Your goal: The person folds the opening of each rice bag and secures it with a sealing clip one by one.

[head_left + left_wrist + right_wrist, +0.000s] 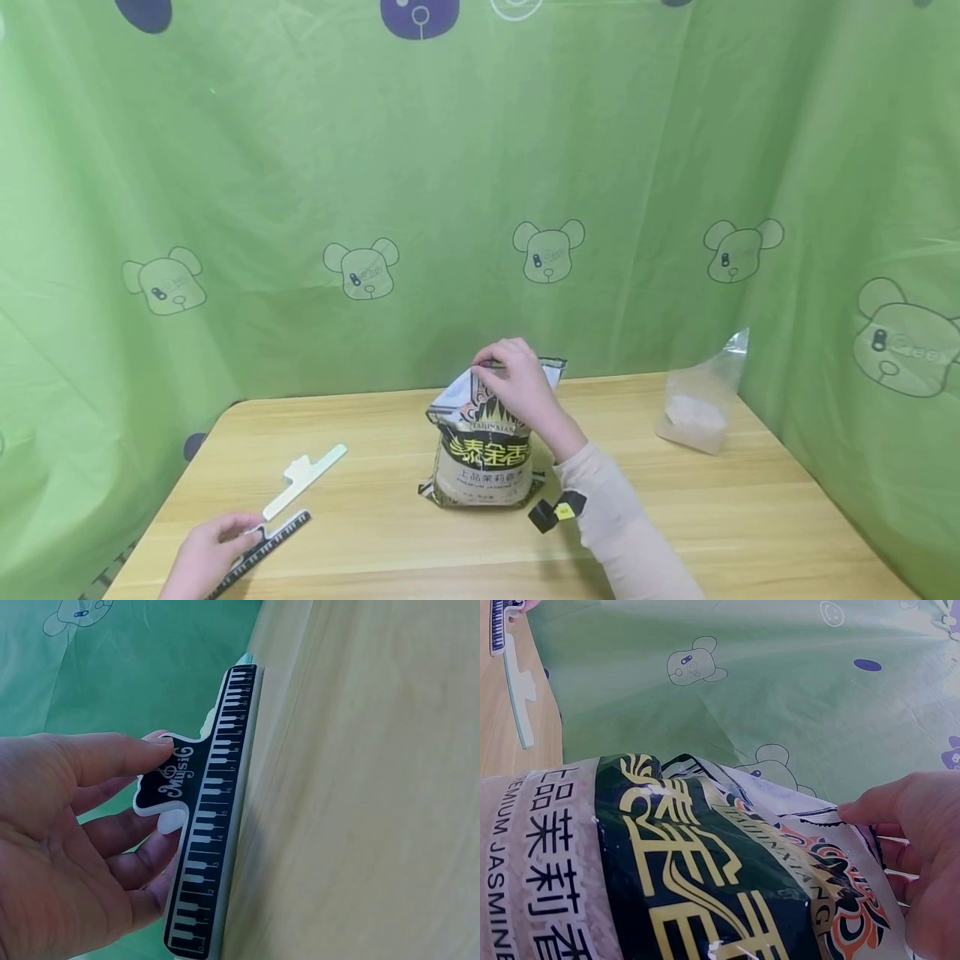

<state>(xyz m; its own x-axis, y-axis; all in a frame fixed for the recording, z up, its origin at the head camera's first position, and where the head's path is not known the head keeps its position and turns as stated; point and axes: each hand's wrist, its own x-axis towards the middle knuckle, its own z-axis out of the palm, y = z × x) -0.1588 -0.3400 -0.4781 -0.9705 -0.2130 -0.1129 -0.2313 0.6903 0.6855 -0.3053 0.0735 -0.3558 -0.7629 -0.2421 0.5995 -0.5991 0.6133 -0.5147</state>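
Observation:
At the table's left front, my left hand [213, 554] pinches the tab of a black clip [214, 802] between thumb and fingers. White piano keys and the word "Music" are printed on the clip's long bar. Just beyond it lies a pale green and white clip [303, 481]. A printed bag of jasmine rice [483, 467] stands upright mid-table. My right hand [517, 387] pinches its top edge, thumb on the near side in the right wrist view, with the fingers partly hidden behind the bag.
A clear plastic bag [697, 412] with white contents stands at the back right of the wooden table [750, 517]. Green curtain [450, 167] with bear prints hangs behind and at both sides. A black strap with a yellow label [564, 510] is on the right wrist.

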